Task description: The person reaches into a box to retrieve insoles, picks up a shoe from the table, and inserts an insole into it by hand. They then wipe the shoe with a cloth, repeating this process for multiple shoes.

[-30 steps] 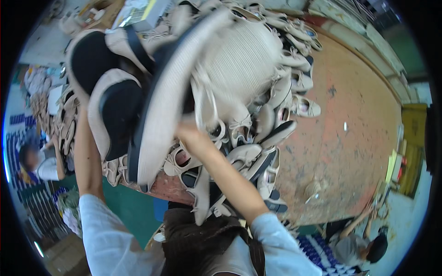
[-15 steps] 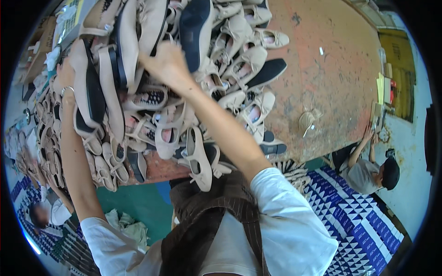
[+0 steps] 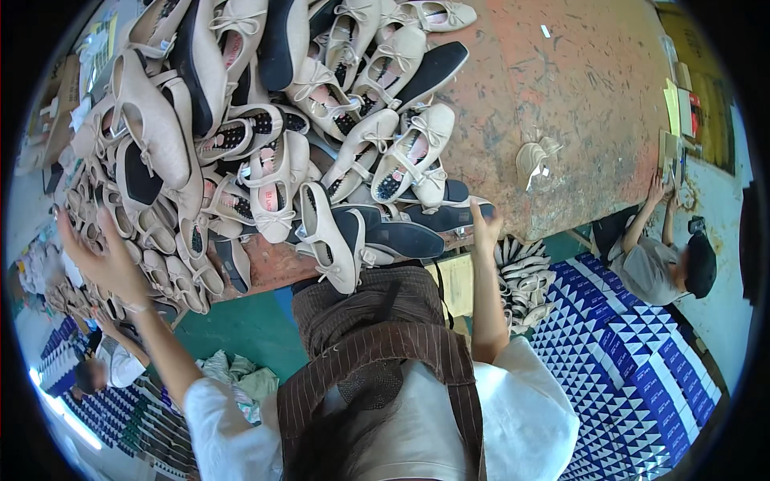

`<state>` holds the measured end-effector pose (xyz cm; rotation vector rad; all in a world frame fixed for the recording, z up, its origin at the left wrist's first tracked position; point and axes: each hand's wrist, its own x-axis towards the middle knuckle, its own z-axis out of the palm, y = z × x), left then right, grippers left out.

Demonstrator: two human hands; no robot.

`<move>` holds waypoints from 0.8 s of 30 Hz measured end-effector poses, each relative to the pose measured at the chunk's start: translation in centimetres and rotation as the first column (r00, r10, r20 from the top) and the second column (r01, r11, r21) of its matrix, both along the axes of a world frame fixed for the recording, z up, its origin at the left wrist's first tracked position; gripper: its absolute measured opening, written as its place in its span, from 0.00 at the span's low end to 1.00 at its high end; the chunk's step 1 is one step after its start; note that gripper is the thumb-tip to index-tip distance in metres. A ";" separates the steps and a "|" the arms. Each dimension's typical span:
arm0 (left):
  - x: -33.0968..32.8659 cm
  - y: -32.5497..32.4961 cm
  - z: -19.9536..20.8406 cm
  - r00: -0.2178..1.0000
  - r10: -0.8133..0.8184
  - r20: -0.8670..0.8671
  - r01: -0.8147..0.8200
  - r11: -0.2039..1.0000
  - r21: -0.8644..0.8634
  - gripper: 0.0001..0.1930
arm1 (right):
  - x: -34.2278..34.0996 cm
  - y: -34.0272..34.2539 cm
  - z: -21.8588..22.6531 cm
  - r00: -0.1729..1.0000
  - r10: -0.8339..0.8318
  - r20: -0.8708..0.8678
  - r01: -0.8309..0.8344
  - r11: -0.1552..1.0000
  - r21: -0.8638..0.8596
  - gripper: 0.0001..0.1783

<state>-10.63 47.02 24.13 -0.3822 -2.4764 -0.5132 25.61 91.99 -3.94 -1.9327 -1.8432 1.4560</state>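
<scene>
Beige strapped flat shoes with small bows and black soles are heaped over the left and middle of the table (image 3: 553, 104). My left hand (image 3: 108, 260) is over the heap's near left side, fingers spread, holding nothing. Beside the table's front edge is my right hand (image 3: 484, 226), thumb and fingers apart with nothing seen between them. It is close to the end of a shoe lying with its dark sole up (image 3: 437, 216); whether they touch I cannot tell. Another shoe (image 3: 330, 240) hangs over the front edge before my apron. A shoe with its toe toward me (image 3: 152, 112) tops the left side.
One beige upper-like piece (image 3: 533, 160) lies apart on the table's right. Blue and white boxes (image 3: 618, 353) are stacked at lower right, near more shoes (image 3: 525, 280). A co-worker (image 3: 670, 260) is at the right, another (image 3: 108, 361) at the lower left. Cloths (image 3: 241, 373) lie below the table.
Both hands have come off the shoes at the top of the heap. My right hand has drawn back to the front edge, the left toward me. Several shoes have shifted; more dark soles show near the edge.
</scene>
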 end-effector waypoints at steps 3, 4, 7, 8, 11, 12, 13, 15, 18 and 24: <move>13.3 1.8 -9.4 0.917 0.281 0.284 -0.360 0.890 0.280 0.35 | 3.3 -2.8 -1.7 0.912 -0.409 -0.016 0.364 0.828 -0.427 0.45; 17.3 2.5 -12.7 0.744 0.068 0.665 -0.524 0.678 0.516 0.33 | 3.3 -3.2 -1.8 0.838 -0.518 0.172 0.517 0.654 -0.553 0.45; 27.1 4.6 -21.1 -0.139 -0.370 0.919 -0.924 0.383 0.014 0.35 | 0.2 -3.9 -2.2 0.887 -0.445 -0.123 0.324 0.790 -0.520 0.32; 29.1 5.0 -23.1 -0.046 -0.587 0.808 -0.975 0.203 0.092 0.33 | -1.1 -3.9 -2.3 0.888 -0.452 -0.087 0.358 0.797 -0.486 0.30; 30.1 4.9 -28.5 0.079 -0.681 0.728 -0.945 0.181 0.272 0.27 | -4.0 -3.6 -2.9 0.914 -0.379 -0.144 0.327 0.899 -0.290 0.31; 29.8 4.4 -29.7 -0.053 -0.598 0.799 -0.936 0.309 0.169 0.24 | -4.6 -3.5 -2.9 0.917 -0.379 -0.122 0.331 0.896 -0.297 0.31; 29.6 3.9 -30.6 -0.035 -0.635 0.772 -0.964 0.225 0.142 0.23 | -4.9 -3.3 -2.9 0.922 -0.363 -0.133 0.310 0.900 -0.306 0.31; 29.2 3.1 -32.0 -0.016 -0.630 0.776 -0.995 0.084 0.047 0.19 | -5.5 -2.9 -2.7 0.922 -0.314 -0.224 0.229 0.913 -0.339 0.31; 29.5 2.7 -33.1 0.135 -0.779 0.613 -0.991 -0.088 0.106 0.19 | -7.0 -2.2 -2.3 0.917 -0.341 -0.207 0.222 0.867 -0.446 0.26; 30.0 3.8 -33.7 0.015 -0.677 0.736 -1.000 0.006 0.025 0.19 | -12.2 -2.6 -3.6 0.808 0.049 -0.587 -0.235 0.941 -0.243 0.48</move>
